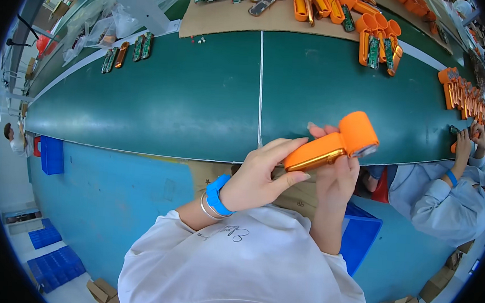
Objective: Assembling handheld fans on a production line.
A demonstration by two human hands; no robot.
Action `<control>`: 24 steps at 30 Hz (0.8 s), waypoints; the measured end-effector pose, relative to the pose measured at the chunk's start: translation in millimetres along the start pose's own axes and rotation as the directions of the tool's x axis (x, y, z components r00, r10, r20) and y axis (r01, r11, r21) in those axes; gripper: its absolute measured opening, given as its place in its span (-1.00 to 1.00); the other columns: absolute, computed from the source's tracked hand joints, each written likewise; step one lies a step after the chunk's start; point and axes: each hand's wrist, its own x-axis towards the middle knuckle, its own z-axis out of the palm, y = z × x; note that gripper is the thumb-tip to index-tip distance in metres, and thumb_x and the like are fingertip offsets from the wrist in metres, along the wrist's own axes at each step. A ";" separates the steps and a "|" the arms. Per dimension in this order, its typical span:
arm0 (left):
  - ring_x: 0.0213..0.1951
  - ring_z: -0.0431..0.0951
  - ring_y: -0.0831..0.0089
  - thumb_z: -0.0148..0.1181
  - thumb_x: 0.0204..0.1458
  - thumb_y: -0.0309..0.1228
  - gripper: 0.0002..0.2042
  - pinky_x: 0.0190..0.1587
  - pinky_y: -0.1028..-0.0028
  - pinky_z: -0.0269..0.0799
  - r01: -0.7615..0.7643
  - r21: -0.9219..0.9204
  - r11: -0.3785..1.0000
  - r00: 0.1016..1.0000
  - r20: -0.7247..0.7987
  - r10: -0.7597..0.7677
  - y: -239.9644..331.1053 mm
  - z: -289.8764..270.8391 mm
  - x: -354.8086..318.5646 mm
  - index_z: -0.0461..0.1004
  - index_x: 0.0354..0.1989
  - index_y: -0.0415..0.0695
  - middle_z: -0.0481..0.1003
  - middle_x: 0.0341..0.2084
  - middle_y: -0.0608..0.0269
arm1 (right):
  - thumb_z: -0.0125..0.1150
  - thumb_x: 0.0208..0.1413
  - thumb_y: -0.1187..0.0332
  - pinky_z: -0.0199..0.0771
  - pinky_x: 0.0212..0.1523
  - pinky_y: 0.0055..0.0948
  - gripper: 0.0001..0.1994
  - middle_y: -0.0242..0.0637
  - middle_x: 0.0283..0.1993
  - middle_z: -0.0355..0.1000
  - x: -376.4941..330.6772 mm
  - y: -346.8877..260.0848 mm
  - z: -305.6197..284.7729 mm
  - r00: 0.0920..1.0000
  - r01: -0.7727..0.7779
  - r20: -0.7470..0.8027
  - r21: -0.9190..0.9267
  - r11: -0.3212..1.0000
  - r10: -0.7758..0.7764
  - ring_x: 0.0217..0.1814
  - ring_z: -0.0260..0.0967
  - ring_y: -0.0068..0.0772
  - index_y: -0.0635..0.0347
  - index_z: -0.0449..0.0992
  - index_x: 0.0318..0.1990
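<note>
Both hands hold an orange plastic housing (317, 150) above the near edge of the green table. It has a long handle, a shiny copper-orange strip along its side and a round cup-like head, with something clear or silvery at the head's lower rim. My left hand (252, 177) grips the handle's end, its thumb along the near side. My right hand (335, 182) supports the housing from below, close to the head. Some of its fingertips show behind the handle; its palm side is partly hidden.
Orange housings with green circuit boards (373, 51) lie at the table's far right, beside a cardboard sheet (233, 23) bearing more parts. Small boards (143, 46) sit at far left. A co-worker's hands (465, 143) work on the right. A blue crate (363, 228) stands below the table.
</note>
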 end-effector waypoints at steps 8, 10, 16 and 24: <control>-0.28 0.42 0.05 0.26 -0.10 -0.52 -0.51 -0.20 0.31 0.39 -0.279 0.452 0.847 0.952 0.014 0.306 5.9 11.6 -5.8 0.28 0.02 -0.48 0.41 -0.20 -0.12 | 0.16 -0.01 0.25 0.23 0.16 0.02 -0.47 0.09 -0.09 0.41 -3.8 11.2 -5.7 0.987 0.156 0.005 0.114 0.981 -0.158 0.05 0.33 0.03 0.47 0.28 0.05; -0.31 0.42 0.06 0.26 -0.11 -0.52 -0.50 -0.21 0.30 0.38 -0.316 0.461 0.829 0.936 0.011 0.351 1.1 10.7 -4.4 0.28 0.01 -0.49 0.41 -0.21 -0.13 | 0.17 -0.03 0.26 0.24 0.15 0.00 -0.47 0.09 -0.11 0.41 -4.7 12.5 -4.3 0.985 0.172 -0.016 0.121 0.978 -0.171 0.03 0.34 0.03 0.47 0.29 0.04; -0.32 0.42 0.03 0.26 -0.10 -0.50 -0.51 -0.22 0.29 0.38 -0.356 0.468 0.809 0.915 0.002 0.402 -8.0 9.0 -4.1 0.29 0.01 -0.47 0.42 -0.25 -0.13 | 0.12 -0.01 0.29 0.27 0.12 0.01 -0.53 0.11 -0.12 0.41 -7.2 13.1 -2.9 0.980 0.201 -0.020 0.066 0.977 -0.200 0.03 0.34 0.05 0.46 0.30 0.02; 0.15 0.29 0.17 0.04 0.10 0.05 -0.26 0.17 0.27 0.19 -0.068 0.048 0.997 0.997 -0.021 0.069 -13.2 -10.5 0.7 0.04 0.26 -0.28 0.24 0.13 -0.06 | 0.11 0.13 0.31 0.45 -0.08 -0.37 -0.65 -0.10 -0.23 0.50 -7.3 -17.3 7.0 0.986 -0.158 -0.097 -0.281 0.947 0.136 -0.14 0.47 -0.32 0.45 0.41 -0.06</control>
